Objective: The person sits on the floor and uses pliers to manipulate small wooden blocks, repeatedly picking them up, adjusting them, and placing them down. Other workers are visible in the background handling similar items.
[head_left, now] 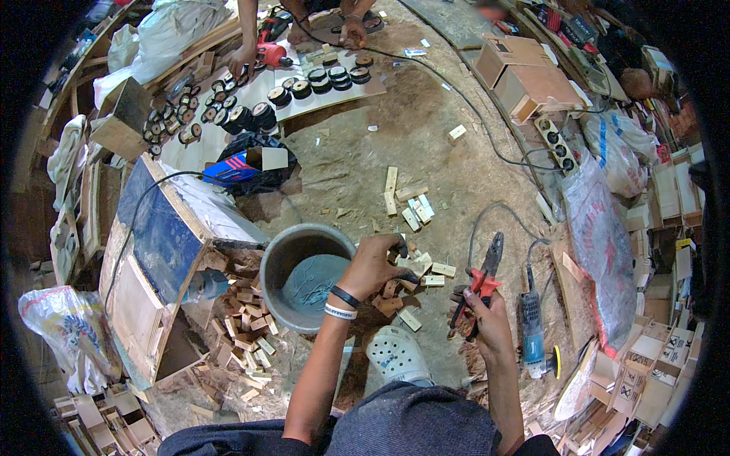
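My right hand [485, 319] is closed round a pair of pliers [487, 277] with red grips and dark jaws that point up and away from me. A dark strip or piece also shows by its fingers, too unclear to name. Over a heap of small wooden blocks [411, 318], my left hand [371, 266] has its thumb and fingers apart, with nothing visible between them. Black and white bands circle that wrist. Just left of it stands a grey bucket [270, 277] with thin wire-like pieces on its bottom.
A blue angle grinder [533, 334] lies right of the pliers, its cord running away. More wooden blocks [247, 323] are piled left of the bucket beside a tilted wooden box [163, 258]. Another person's hands [353, 32] are at the far side near dark round spools [319, 80] and a red drill [272, 53].
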Available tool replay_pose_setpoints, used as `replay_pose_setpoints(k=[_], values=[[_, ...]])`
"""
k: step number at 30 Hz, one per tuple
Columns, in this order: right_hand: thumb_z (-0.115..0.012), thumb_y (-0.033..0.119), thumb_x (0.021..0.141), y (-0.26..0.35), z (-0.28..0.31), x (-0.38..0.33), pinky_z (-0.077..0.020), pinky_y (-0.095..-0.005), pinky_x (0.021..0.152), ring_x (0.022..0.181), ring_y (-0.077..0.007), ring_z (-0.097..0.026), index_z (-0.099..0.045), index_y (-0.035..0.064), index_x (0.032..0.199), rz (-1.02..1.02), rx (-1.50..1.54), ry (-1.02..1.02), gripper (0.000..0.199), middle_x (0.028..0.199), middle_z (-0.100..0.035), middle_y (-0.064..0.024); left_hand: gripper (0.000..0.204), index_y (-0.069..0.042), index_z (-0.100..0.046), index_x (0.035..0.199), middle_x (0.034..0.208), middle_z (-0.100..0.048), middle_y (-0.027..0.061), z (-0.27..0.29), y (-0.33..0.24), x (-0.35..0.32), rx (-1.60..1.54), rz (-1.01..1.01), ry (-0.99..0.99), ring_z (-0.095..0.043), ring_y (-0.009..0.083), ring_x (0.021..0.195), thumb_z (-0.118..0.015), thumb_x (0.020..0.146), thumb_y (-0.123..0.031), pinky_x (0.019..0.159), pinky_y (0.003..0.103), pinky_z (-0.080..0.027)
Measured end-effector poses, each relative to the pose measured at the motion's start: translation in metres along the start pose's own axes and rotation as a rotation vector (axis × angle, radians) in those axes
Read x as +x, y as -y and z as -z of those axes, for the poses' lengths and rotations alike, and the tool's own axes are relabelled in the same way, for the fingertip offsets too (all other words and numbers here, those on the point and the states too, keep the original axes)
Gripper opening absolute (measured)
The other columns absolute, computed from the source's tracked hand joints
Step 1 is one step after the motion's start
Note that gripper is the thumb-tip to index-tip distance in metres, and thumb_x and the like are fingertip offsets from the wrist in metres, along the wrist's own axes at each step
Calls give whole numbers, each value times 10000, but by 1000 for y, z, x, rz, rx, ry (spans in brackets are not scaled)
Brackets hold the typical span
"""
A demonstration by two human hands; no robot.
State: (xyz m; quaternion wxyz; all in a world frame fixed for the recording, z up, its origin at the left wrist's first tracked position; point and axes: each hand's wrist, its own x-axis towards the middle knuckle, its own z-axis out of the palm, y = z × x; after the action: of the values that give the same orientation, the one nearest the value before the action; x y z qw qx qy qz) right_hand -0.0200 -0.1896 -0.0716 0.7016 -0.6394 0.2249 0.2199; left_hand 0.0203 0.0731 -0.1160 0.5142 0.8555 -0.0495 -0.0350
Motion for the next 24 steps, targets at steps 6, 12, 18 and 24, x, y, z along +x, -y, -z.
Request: replay_pose_setpoints(k=[6,12,18,24], values=[[-609,90,999,4,-4,2,-595,-340,793,985,-207,-713,-540,15,1376,20,-59,25,391,1081,-693,-95,296,-2,-693,1079,987,-723,137,5,-15,3,-102,-149,-14,-698,210,940,-786,859,-177,837,335,-553],[-622,132,1009,18,-7,-2,-525,-294,832,935,-138,-656,-561,9,1364,43,-293,23,380,1077,-696,-79,330,-2,-662,1226,1092,-718,61,4,-30,4,-768,138,30,-669,149,984,-691,986,-226,880,304,-545],[-706,284,973,24,-11,-15,-500,-297,832,896,-129,-624,-626,14,1163,62,-398,111,339,964,-683,-54,297,-3,-701,1171,1077,-718,37,5,-44,8,-765,109,-18,-645,100,978,-680,994,-241,877,273,-529],[-733,252,958,38,-9,-24,-486,-311,937,1031,-138,-620,-598,22,1199,220,-539,379,359,1123,-675,-79,307,-5,-706,1155,1054,-717,36,9,-52,4,-787,97,-9,-638,117,944,-690,982,-258,850,264,-509]])
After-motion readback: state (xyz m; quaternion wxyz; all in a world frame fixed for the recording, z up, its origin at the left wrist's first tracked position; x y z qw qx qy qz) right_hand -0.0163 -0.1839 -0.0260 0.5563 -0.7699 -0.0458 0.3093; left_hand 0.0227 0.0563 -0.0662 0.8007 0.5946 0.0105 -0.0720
